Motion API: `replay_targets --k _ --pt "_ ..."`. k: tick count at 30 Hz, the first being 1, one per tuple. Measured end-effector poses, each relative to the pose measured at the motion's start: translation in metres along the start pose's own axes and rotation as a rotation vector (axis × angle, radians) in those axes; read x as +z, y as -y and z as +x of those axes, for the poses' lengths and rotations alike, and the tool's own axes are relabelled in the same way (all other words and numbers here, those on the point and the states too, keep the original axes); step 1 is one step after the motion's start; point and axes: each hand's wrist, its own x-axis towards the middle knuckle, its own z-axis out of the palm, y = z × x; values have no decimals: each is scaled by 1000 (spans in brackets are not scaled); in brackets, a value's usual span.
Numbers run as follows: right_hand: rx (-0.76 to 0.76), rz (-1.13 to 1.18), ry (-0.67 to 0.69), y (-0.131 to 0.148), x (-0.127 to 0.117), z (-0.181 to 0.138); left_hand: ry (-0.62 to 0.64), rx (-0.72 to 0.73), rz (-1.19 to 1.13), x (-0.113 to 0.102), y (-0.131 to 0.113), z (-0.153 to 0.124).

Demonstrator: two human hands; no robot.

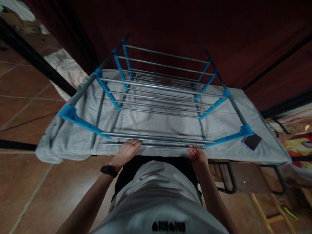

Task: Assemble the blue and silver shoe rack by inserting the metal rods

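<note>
**Rack Frame: Largely Joined, Front Rod Apart**

The rack [161,87] stood on the cloth-covered surface [156,125], directly in front of the person. Its upper rods spanned the blue brackets on both sides, and these brackets were attached to the grey side tubes. By judgement, most of the frame was complete. One front rod [165,146] lay along the rack's near edge; its left end showed clear of the front-left bracket [83,122]. Its seating appeared to be the part left undone. Whether its right end met the front-right bracket [230,137] could not be told.

The left hand [129,148] lay at the rack's near edge, left of centre, with its fingers curled over the front rod. The right hand [198,156] was near the rack's front-right bracket, its fingers bent closely onto the same rod. Grip tightness could not be told.

The rods were slim, straight, shiny and metallic; the brackets appeared to be moulded plastic. The cloth beneath the rack was grey, soft-looking and wrinkled. A flat, dark phone [252,142] lay just beside the rack's front-right corner.
</note>
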Motion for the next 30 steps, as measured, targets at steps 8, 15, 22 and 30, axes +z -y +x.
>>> replay_targets --k 8,15,22,30 --pt "24 -77 163 -17 12 -13 53 32 74 2 -7 3" --pt "19 -90 219 -28 15 -18 58 34 107 0 -11 4" --pt "-18 -65 213 -29 14 -19 60 9 91 -2 -15 5" --pt "-27 -52 161 -27 11 -16 66 14 120 -2 -16 5"
